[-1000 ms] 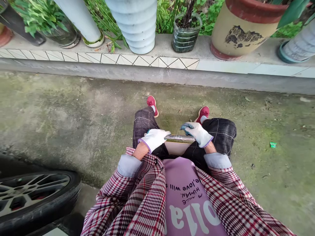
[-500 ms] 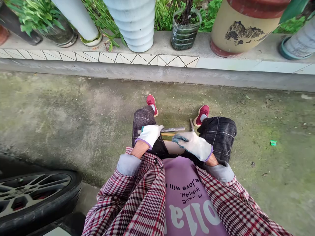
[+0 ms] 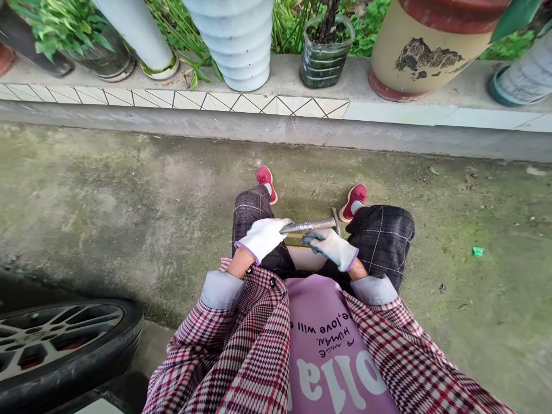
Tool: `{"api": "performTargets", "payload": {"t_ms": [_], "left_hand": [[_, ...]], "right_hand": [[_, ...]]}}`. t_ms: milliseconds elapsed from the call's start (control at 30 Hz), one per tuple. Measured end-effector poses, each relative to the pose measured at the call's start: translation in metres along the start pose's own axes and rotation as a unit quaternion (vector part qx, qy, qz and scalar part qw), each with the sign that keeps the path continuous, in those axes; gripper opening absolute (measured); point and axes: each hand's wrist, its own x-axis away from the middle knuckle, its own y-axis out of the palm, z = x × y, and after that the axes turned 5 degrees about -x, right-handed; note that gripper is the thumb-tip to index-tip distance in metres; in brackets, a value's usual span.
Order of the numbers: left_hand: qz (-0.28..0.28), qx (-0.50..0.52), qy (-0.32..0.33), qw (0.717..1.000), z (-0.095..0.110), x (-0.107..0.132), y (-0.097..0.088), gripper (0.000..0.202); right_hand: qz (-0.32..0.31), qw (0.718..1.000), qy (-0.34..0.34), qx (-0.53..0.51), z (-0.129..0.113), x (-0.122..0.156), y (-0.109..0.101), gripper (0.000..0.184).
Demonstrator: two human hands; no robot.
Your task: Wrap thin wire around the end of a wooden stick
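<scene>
My left hand (image 3: 264, 236), in a white glove with a purple cuff, is closed round a silver-grey metal tube (image 3: 308, 226). The tube slants slightly up to the right and has a rough, wrapped-looking patch near its middle. At its right end it meets, or overlaps in view, a short grey metal rod (image 3: 336, 221). Just below the tube is my right hand (image 3: 334, 247), in a white glove with a blue-grey palm side. Its fingers are curled and point left; what they grip is hidden. A yellowish bar (image 3: 295, 236) shows between my knees, behind the hands.
Ahead runs a low tiled ledge (image 3: 241, 103) bearing several pots, among them a white ribbed pot (image 3: 235, 46) and a cream-and-red pot (image 3: 422, 46). A car wheel (image 3: 125, 339) lies at lower left. A green scrap (image 3: 478, 251) rests on the concrete floor.
My left hand has moved slightly right, and the tube's right end has risen and reached the short rod. My right hand has shifted left, its fingers more curled. The short rod has barely moved.
</scene>
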Motion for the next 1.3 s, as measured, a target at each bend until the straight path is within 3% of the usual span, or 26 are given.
{"api": "performTargets", "payload": {"t_ms": [100, 200, 300, 433, 600, 700, 800, 900, 967, 1067, 1167, 1300], "left_hand": [[0.021, -0.029, -0.03, 0.999, -0.01, -0.003, 0.006, 0.031], [0.019, -0.066, -0.046, 0.997, -0.014, -0.006, 0.011, 0.034], [0.004, -0.098, -0.044, 0.994, -0.01, -0.009, 0.014, 0.038], [-0.033, -0.113, -0.012, 0.993, 0.0, -0.011, 0.017, 0.039], [-0.07, -0.04, 0.068, 0.994, 0.011, -0.003, 0.012, 0.029], [-0.029, 0.038, 0.083, 0.995, 0.006, 0.002, 0.004, 0.026], [0.045, 0.093, 0.048, 0.994, -0.006, 0.003, -0.002, 0.028], [0.092, 0.091, -0.022, 0.991, -0.018, 0.001, -0.002, 0.028], [0.101, 0.067, -0.065, 0.99, -0.022, -0.001, 0.0, 0.027], [0.079, 0.005, -0.108, 0.991, -0.021, -0.005, 0.004, 0.028], [0.034, -0.065, -0.105, 0.992, -0.015, -0.011, 0.01, 0.033], [-0.033, -0.122, -0.046, 0.991, -0.006, -0.015, 0.017, 0.04]], "right_hand": [[-0.033, 0.999, -0.02, 0.037, -0.003, 0.014, 0.019, 0.024], [-0.049, 0.994, -0.055, 0.084, -0.016, 0.027, 0.02, 0.028], [-0.041, 0.99, -0.071, 0.116, -0.034, 0.034, 0.008, 0.028], [0.021, 0.984, -0.07, 0.162, -0.053, 0.028, -0.018, 0.021], [0.044, 0.996, -0.051, 0.063, -0.046, 0.001, -0.044, 0.018], [0.051, 0.996, -0.015, -0.069, -0.028, -0.007, -0.042, 0.026], [0.063, 0.988, 0.035, -0.134, -0.012, -0.005, -0.025, 0.033], [0.028, 0.994, 0.06, -0.089, -0.008, 0.003, -0.003, 0.031], [-0.007, 0.999, 0.033, -0.026, -0.013, 0.011, 0.007, 0.029], [-0.046, 0.996, -0.047, 0.056, -0.029, 0.026, 0.013, 0.029], [-0.069, 0.99, -0.078, 0.092, -0.048, 0.037, 0.006, 0.03], [0.003, 0.99, -0.083, 0.113, -0.063, 0.034, -0.021, 0.026]]}}
